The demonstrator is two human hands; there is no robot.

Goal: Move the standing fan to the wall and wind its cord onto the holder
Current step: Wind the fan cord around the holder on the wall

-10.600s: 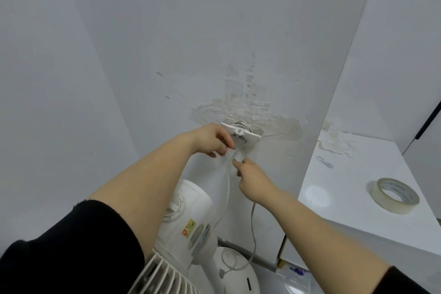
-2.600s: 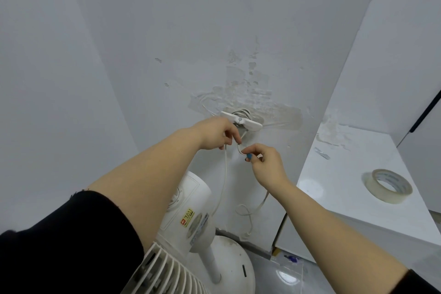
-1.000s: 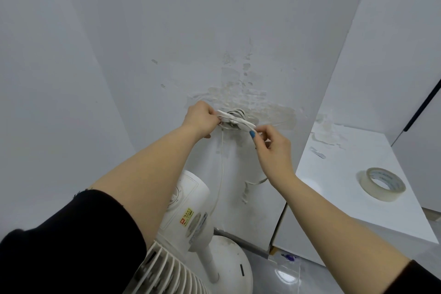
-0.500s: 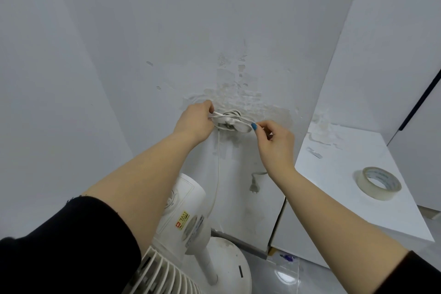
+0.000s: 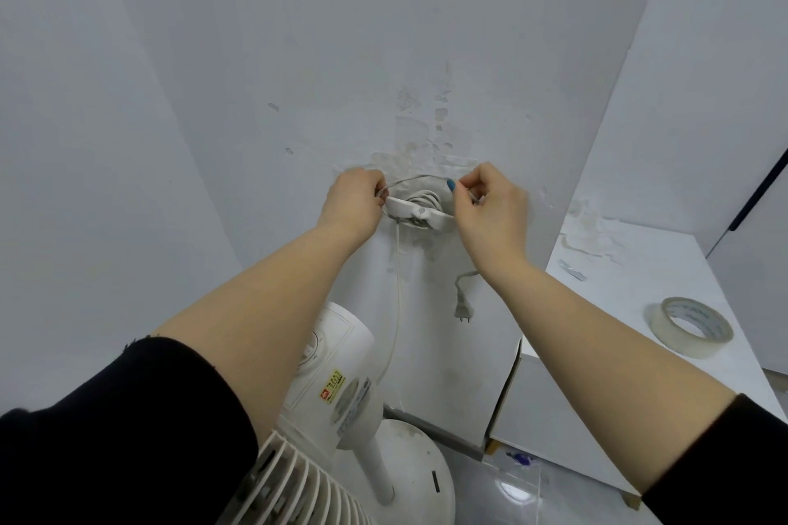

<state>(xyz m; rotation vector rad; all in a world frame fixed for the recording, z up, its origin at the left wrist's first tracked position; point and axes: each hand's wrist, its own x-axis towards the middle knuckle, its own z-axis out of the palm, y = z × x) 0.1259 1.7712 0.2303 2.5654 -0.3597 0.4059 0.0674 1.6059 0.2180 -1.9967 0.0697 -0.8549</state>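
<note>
White painted wall (image 5: 383, 34) in a room corner, paint peeled and stained around the cord holder (image 5: 415, 212) stuck to it; grey glossy floor (image 5: 533, 499) below the holder. Left hand (image 5: 354, 202) at the holder's left end and right hand (image 5: 490, 205) at its right end each pinch the cord (image 5: 398, 290), stretching a span above the holder, coils already wound behind it, the plug (image 5: 464, 309) dangling below the right wrist. The standing fan (image 5: 341, 392) sits against the wall straight below the holder, partly blocked by the left forearm; to the holder's lower right a white cabinet (image 5: 631, 269) holds a tape roll (image 5: 688, 326) and what looks like a small scrap.
</note>
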